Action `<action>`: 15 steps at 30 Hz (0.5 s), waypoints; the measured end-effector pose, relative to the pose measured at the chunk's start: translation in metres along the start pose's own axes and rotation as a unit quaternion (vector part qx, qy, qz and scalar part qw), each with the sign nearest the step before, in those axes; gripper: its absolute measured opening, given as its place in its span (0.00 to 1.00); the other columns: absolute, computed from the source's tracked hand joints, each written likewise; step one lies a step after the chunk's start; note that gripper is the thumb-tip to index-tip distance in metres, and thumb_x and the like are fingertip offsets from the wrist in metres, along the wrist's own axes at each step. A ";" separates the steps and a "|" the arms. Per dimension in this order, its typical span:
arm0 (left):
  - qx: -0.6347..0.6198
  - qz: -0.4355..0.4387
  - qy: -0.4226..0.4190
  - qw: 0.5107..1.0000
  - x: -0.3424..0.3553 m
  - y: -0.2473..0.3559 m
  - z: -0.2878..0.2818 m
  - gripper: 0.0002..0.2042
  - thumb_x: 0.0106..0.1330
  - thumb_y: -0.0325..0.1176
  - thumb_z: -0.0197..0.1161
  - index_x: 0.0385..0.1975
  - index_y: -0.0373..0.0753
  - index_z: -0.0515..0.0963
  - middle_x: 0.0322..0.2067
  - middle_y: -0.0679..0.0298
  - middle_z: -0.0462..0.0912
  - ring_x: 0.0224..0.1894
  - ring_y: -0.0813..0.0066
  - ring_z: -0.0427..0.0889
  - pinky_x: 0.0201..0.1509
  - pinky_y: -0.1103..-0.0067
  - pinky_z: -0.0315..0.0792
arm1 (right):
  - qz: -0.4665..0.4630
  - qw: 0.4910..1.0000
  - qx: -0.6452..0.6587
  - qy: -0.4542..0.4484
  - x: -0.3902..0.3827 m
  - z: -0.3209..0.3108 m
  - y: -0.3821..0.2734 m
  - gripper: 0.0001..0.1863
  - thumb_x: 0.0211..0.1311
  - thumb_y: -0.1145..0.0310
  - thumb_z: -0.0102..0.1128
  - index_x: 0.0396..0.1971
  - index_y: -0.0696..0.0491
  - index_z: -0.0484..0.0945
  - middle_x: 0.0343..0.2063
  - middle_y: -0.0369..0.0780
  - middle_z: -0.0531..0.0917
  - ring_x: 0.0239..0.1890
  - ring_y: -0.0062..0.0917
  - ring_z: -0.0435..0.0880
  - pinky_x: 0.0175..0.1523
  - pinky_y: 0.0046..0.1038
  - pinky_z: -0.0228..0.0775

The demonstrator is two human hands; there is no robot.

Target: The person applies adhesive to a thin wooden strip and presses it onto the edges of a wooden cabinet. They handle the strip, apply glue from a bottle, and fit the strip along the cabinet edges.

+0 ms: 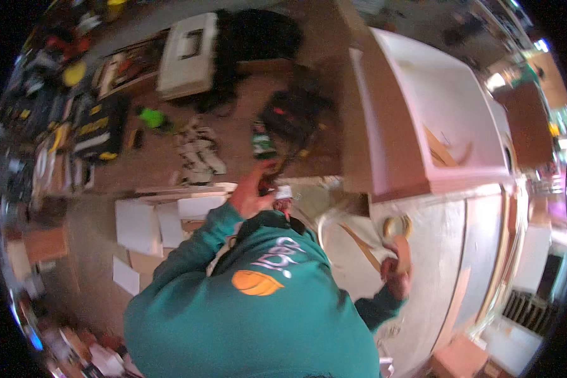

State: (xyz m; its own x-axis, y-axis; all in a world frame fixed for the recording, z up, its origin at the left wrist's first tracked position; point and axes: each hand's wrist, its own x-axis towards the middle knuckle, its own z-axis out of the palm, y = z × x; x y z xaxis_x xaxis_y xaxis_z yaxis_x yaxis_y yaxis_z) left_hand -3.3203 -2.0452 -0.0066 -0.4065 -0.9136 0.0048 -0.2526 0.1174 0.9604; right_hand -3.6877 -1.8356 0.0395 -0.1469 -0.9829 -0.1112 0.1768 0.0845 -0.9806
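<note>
Workshop floor (107, 277), brown and dusty, fills the left half of the view, with a pale grey worktop (435, 252) on the right. From the grip outward: the left hand (251, 189) is raised with fingers curled round a dark green power tool (264, 143); motion blur hides how tightly it closes. The tool sits at 12 o'clock from that hand, with a small white-and-red part (284, 192) just beside the palm at 3 o'clock. The right hand (397, 268) rests on the worktop, closed on a tan wooden piece (402, 249); a roll of beige tape (397, 225) lies at 12 o'clock from it, touching or nearly so. A teal sweatshirt with an orange leaf patch (255, 283) covers both arms. At 1 o'clock from the right hand stands a large white cabinet box with reddish-brown edges (422, 107). White flat panels (138, 223) lie on the floor at 9 o'clock from the left hand. A white plastic case (186, 53) and a black bag (258, 31) sit at 11 and 12 o'clock. Yellow-and-black tool cases (97, 129) line the far left.
</note>
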 end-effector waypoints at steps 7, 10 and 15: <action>0.041 -0.081 -0.239 0.967 -0.025 0.044 -0.012 0.28 0.53 0.32 0.64 0.54 0.34 0.65 0.39 0.56 0.80 0.41 0.66 0.79 0.50 0.72 0.72 | 0.014 0.996 -0.064 -0.055 0.028 0.002 -0.023 0.48 0.48 0.31 0.58 0.49 0.67 0.74 0.33 0.46 0.82 0.39 0.29 0.76 0.46 0.30 0.64; -0.049 -0.078 -0.403 0.910 -0.013 0.074 -0.007 0.37 0.49 0.33 0.66 0.63 0.34 0.59 0.51 0.51 0.74 0.54 0.63 0.73 0.62 0.72 0.64 | -0.018 0.995 -0.071 -0.060 0.019 -0.002 -0.028 0.45 0.48 0.30 0.58 0.40 0.65 0.79 0.20 0.40 0.80 0.53 0.35 0.69 0.59 0.37 0.55; -0.093 -0.040 -0.608 0.788 0.028 0.115 0.012 0.41 0.51 0.33 0.64 0.68 0.35 0.53 0.52 0.54 0.74 0.55 0.65 0.72 0.63 0.74 0.62 | -0.007 0.997 -0.041 -0.062 0.003 -0.005 -0.039 0.47 0.43 0.32 0.65 0.46 0.65 0.77 0.41 0.44 0.77 0.54 0.31 0.68 0.54 0.32 0.61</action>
State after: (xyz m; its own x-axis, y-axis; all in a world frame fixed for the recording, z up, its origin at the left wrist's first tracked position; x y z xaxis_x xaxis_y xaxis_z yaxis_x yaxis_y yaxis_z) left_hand -3.3716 -2.0528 0.1010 -0.9647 0.1459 -0.2194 -0.2328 -0.0827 0.9690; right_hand -3.6995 -1.8412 0.0764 -0.0267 -0.9964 -0.0810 0.0942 0.0782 -0.9925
